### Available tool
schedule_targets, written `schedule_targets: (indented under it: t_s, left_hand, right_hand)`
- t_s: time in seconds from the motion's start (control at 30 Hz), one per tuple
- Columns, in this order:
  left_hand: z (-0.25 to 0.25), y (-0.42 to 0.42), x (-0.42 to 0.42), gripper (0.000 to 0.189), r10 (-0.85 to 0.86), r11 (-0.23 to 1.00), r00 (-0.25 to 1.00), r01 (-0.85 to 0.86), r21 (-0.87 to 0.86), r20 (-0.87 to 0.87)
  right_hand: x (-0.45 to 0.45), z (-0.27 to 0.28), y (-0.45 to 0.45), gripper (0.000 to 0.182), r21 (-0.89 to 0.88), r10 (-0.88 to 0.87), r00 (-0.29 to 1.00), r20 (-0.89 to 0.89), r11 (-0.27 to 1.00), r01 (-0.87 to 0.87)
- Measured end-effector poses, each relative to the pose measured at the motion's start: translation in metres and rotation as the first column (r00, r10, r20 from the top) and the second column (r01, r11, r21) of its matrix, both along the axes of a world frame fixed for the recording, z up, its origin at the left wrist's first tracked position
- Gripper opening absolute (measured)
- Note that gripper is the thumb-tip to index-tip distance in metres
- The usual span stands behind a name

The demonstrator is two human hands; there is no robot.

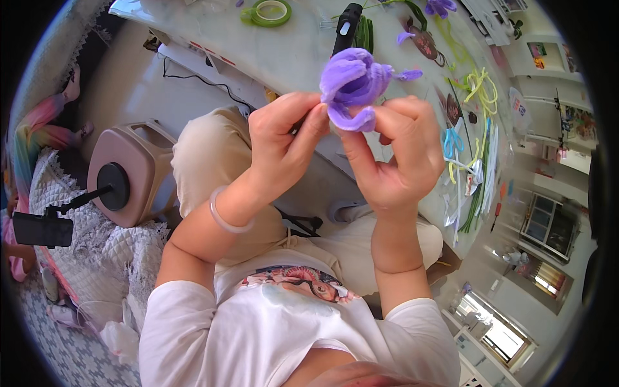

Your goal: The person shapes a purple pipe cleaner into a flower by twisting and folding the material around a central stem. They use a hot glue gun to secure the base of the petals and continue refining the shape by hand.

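A purple pipe-cleaner flower (pixel 355 80) is held up between both hands, above the table edge. My left hand (pixel 290 135) pinches its lower left side between thumb and forefinger; a pale bangle sits on that wrist. With thumb and forefinger, my right hand (pixel 396 150) grips a curled purple petal (pixel 355 120) at the flower's lower right. Behind the flower, a black glue gun (pixel 347 26) lies on the table beside green stems (pixel 364 36). The flower's underside, where the petals join, is partly hidden by the fingers.
On the marble-look table (pixel 193 14) are green tape (pixel 271 12), blue-handled scissors (pixel 453 141), yellow-green pipe cleaners (pixel 482 92) and loose purple pieces (pixel 405 37). A stool (pixel 138 169) and a phone on a stand (pixel 43 229) are at the left. Another person's legs (pixel 43 126) show at the far left.
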State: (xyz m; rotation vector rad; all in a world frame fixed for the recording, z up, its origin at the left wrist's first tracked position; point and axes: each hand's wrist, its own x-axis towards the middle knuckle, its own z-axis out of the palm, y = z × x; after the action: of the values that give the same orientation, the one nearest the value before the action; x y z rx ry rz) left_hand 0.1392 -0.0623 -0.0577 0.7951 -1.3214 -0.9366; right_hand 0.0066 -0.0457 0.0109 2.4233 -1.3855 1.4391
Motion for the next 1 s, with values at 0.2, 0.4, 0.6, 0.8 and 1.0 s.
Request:
schedule_targets:
  t_s: [0.2,0.4,0.6,0.8,1.0]
  left_hand:
    - [-0.003,0.001,-0.006,0.006,-0.019,0.999,1.000,0.020,-0.025,0.022]
    - [0.000,0.003,-0.009,0.006,-0.033,0.999,0.999,0.033,-0.003,-0.016]
    - [0.001,0.002,-0.009,0.008,-0.026,0.998,0.999,0.025,-0.050,-0.026]
    - [0.001,0.002,-0.009,0.006,-0.044,0.998,0.999,0.044,-0.035,0.009]
    - [0.001,0.004,-0.008,0.003,-0.031,0.997,0.999,0.033,-0.070,0.024]
  right_hand:
    - [-0.006,0.002,-0.001,0.026,0.004,-0.049,0.999,0.010,0.999,0.049]
    - [-0.008,-0.002,-0.002,0.031,-0.053,-0.042,0.999,0.013,0.998,0.042]
    - [-0.002,-0.001,-0.002,0.031,-0.077,-0.063,0.998,0.029,0.995,0.065]
    - [-0.002,-0.002,-0.004,0.031,-0.099,-0.025,0.998,0.052,0.995,0.030]
    - [0.000,-0.004,-0.004,0.031,-0.136,-0.046,0.998,0.048,0.989,0.052]
